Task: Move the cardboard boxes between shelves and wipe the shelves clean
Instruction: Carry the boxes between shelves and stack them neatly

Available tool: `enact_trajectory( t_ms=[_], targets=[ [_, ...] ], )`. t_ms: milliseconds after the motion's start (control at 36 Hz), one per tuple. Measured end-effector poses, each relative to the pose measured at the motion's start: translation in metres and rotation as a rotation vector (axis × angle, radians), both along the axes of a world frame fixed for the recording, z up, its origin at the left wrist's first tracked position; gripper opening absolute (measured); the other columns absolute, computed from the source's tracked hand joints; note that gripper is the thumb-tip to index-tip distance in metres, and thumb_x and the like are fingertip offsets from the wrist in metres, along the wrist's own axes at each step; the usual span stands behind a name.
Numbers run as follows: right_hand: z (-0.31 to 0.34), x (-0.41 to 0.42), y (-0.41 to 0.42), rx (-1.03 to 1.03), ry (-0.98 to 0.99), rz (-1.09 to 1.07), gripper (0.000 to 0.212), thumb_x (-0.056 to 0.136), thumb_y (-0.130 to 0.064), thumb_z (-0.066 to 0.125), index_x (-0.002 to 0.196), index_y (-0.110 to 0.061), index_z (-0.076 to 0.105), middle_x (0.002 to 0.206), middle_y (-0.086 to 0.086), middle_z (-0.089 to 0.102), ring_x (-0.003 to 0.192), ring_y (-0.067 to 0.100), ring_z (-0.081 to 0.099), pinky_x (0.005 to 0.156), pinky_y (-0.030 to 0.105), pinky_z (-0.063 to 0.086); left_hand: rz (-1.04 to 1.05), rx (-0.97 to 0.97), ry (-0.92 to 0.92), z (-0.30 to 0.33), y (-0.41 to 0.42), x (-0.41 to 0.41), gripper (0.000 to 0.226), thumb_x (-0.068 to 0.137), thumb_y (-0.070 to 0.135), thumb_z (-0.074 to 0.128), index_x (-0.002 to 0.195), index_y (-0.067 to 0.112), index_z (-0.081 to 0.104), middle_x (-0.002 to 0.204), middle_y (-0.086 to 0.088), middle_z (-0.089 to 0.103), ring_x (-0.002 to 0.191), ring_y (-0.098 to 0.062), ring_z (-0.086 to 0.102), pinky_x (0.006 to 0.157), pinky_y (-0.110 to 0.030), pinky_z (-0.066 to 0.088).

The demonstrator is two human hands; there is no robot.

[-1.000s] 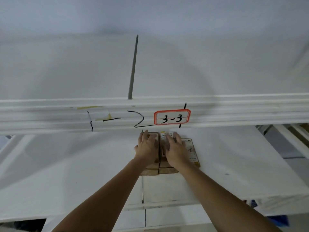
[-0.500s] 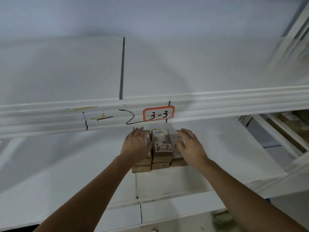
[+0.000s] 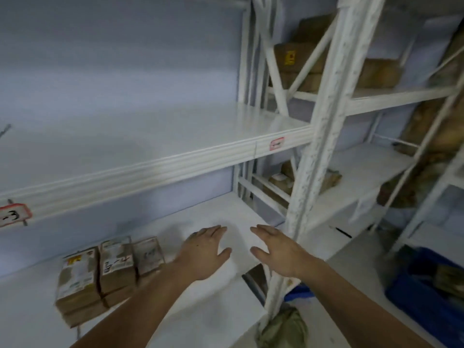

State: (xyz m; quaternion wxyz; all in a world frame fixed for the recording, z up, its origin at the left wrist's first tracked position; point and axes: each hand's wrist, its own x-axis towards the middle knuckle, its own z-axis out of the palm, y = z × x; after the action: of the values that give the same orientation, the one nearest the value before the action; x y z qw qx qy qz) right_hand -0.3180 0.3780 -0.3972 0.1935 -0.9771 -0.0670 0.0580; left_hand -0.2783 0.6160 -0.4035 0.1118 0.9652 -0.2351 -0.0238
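Both hands, left hand and right hand, hover empty with fingers spread, right of the cardboard boxes on the lower shelf; the stack near the shelf's front edge could tip if nudged

Bare forearms, no sleeves, unadorned hands.

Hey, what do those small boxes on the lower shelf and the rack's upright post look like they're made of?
The small boxes look like plain brown cardboard, matte, with white printed labels on top. The upright post looks like metal under white paint: its surface is rough and flaking. The lower shelf is smooth, white and faintly glossy, probably painted metal too.
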Motion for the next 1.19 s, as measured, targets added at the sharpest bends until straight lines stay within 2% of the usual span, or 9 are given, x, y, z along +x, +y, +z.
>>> enact_trajectory(
  t_ms=[139,278,389,472,528,611,833,1083,1194],
  targets=[
    [0.013,-0.055,-0.11,-0.006,-0.039,-0.141,0.066,0.104,-0.052,0.045,0.162,-0.03,0.021,0.169,-0.003,0.018,0.154,0.015,0.018,0.121,0.026,0.016,-0.152,-0.037,-0.018,0.02,-0.112,-0.02,0.068,0.104,0.056,0.039,0.163,0.025,0.022,0.168,0.006,0.024,0.151,-0.015,0.028,0.121,-0.025,0.018],
    [0.02,-0.104,-0.201,-0.032,-0.035,-0.256,0.067,0.105,-0.052,0.044,0.162,-0.026,0.02,0.17,0.0,0.015,0.155,0.018,0.016,0.125,0.03,0.016,-0.282,-0.066,-0.031,0.03,-0.211,-0.044,0.067,0.102,0.06,0.04,0.161,0.029,0.028,0.163,0.005,0.036,0.144,-0.017,0.039,0.116,-0.029,0.03],
    [0.018,-0.131,-0.252,-0.006,-0.03,-0.31,0.069,0.104,-0.054,0.044,0.162,-0.026,0.022,0.169,0.001,0.018,0.153,0.021,0.023,0.125,0.034,0.019,-0.367,-0.057,-0.032,0.035,-0.276,-0.063,0.068,0.104,0.058,0.039,0.162,0.026,0.024,0.165,0.006,0.031,0.146,-0.017,0.033,0.117,-0.03,0.027],
    [0.007,-0.138,-0.285,0.032,-0.06,-0.328,0.083,0.092,-0.075,0.037,0.16,-0.029,0.027,0.167,-0.002,0.025,0.153,0.02,0.025,0.124,0.04,0.024,-0.421,-0.049,-0.038,0.033,-0.318,-0.067,0.068,0.104,0.057,0.037,0.162,0.025,0.022,0.166,0.007,0.027,0.149,-0.015,0.029,0.12,-0.031,0.024],
    [0.005,-0.138,-0.304,0.044,-0.062,-0.342,0.075,0.098,-0.066,0.043,0.161,-0.027,0.026,0.168,-0.002,0.023,0.153,0.019,0.023,0.125,0.038,0.022,-0.441,-0.047,-0.035,0.03,-0.343,-0.065,0.068,0.104,0.058,0.036,0.163,0.025,0.021,0.167,0.007,0.026,0.149,-0.014,0.029,0.12,-0.031,0.024],
    [0.004,-0.135,-0.329,0.043,-0.043,-0.368,0.066,0.105,-0.049,0.047,0.162,-0.026,0.022,0.169,-0.003,0.015,0.153,0.016,0.02,0.125,0.031,0.017,-0.465,-0.035,-0.027,0.025,-0.377,-0.059,0.068,0.105,0.057,0.036,0.163,0.025,0.021,0.167,0.006,0.026,0.149,-0.015,0.028,0.122,-0.032,0.023],
    [-0.012,-0.1,-0.409,-0.006,-0.036,-0.384,0.067,0.103,-0.055,0.046,0.161,-0.031,0.024,0.168,-0.004,0.021,0.151,0.015,0.027,0.123,0.034,0.024,-0.481,-0.041,0.019,0.003,-0.458,-0.023,0.065,0.105,0.054,0.038,0.162,0.025,0.024,0.166,0.006,0.028,0.149,-0.016,0.029,0.122,-0.033,0.022],
    [-0.006,-0.032,-0.515,-0.023,-0.006,-0.404,0.061,0.105,-0.047,0.047,0.16,-0.032,0.025,0.167,-0.004,0.024,0.15,0.016,0.028,0.117,0.021,0.019,-0.492,-0.024,0.044,-0.006,-0.563,0.047,0.063,0.104,0.051,0.043,0.158,0.021,0.032,0.161,0.003,0.037,0.143,-0.017,0.038,0.117,-0.031,0.029],
    [-0.012,-0.009,-0.557,0.002,0.014,-0.401,0.061,0.105,-0.047,0.047,0.16,-0.033,0.024,0.167,-0.001,0.024,0.151,0.018,0.027,0.122,0.028,0.02,-0.48,-0.015,0.057,-0.011,-0.602,0.071,0.063,0.103,0.051,0.044,0.158,0.021,0.034,0.159,0.003,0.04,0.141,-0.018,0.04,0.115,-0.031,0.031]
  ],
)
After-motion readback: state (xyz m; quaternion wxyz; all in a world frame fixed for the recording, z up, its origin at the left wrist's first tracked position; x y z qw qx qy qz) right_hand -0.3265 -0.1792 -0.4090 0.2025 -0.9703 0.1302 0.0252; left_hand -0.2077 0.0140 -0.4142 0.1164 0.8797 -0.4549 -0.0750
